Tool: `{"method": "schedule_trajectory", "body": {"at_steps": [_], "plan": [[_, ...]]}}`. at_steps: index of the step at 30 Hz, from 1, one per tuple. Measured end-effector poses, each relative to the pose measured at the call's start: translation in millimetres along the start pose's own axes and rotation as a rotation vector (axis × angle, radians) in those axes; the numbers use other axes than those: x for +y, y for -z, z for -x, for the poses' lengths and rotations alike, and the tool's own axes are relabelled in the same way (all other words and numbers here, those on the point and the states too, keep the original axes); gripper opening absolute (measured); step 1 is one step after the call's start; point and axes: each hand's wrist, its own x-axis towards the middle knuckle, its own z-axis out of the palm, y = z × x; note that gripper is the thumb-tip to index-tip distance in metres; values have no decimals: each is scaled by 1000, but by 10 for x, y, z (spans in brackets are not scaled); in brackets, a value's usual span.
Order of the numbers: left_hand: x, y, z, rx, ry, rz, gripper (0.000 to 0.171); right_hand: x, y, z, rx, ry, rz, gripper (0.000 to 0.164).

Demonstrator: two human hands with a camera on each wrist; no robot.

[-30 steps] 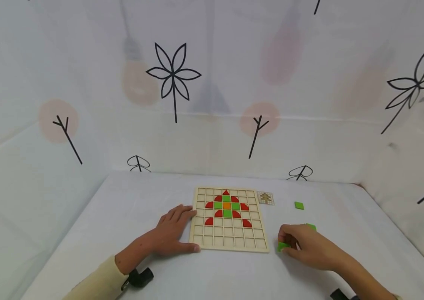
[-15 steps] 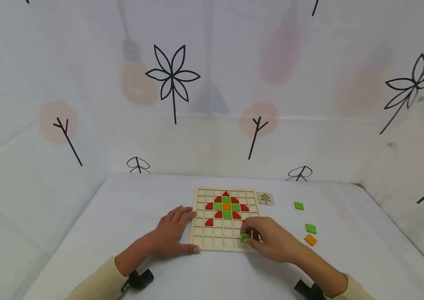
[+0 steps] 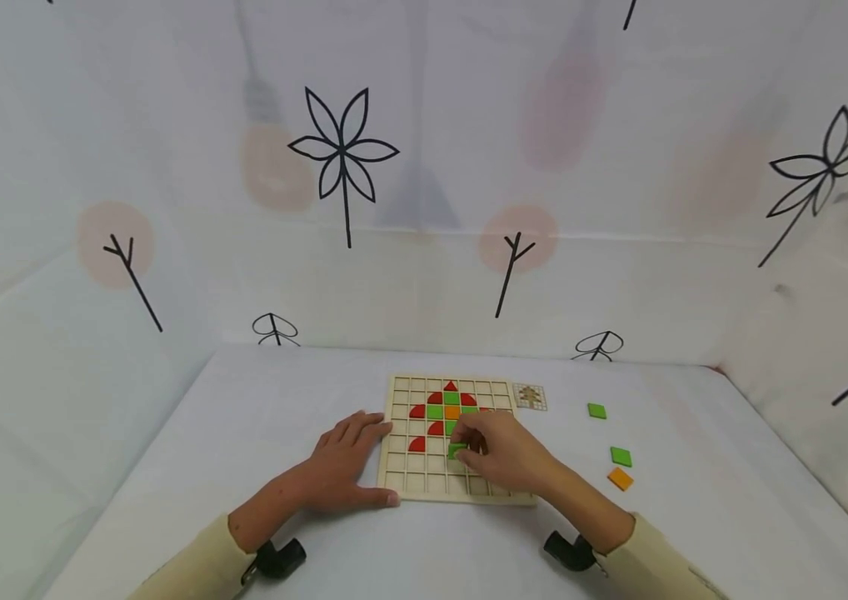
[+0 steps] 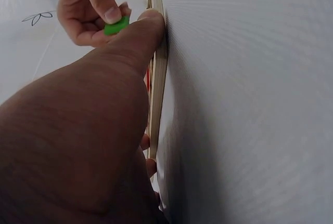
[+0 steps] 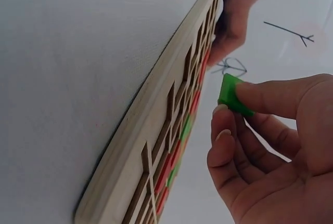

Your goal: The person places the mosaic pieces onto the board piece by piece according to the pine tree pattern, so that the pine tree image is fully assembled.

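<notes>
A wooden grid board [image 3: 412, 482] lies on the white table, with red, green and orange pieces set in its squares. My right hand [image 3: 502, 450] pinches a green square tile [image 5: 230, 93] between thumb and fingers. In the right wrist view a gap shows between this tile and the board. My hand covers some squares on the board's right side. With fingers spread, my left hand [image 3: 341, 467] rests at the board's left edge, its thumb by the near corner and its fingertips touching the side.
A small pattern card [image 3: 531, 397] with a tree shape lies beside the board's upper right corner. Two loose green tiles [image 3: 597, 411] and an orange tile [image 3: 621, 478] lie on the table to the right. A white printed sheet [image 3: 424, 283] stands behind.
My right hand has carried the green tile leftward from the table right of the board to above its lower middle squares. My left hand has stayed put.
</notes>
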Motion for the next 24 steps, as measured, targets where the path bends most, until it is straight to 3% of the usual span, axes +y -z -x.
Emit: {"method": "schedule_trajectory", "body": {"at_steps": [12,24], "plan": [[9,26,27,5,-15,8,107,53,-91,-274,48,17,-4,9],[4,20,19,-3,-10,11,108,22,-169,-403,4,-25,7,8]]}}
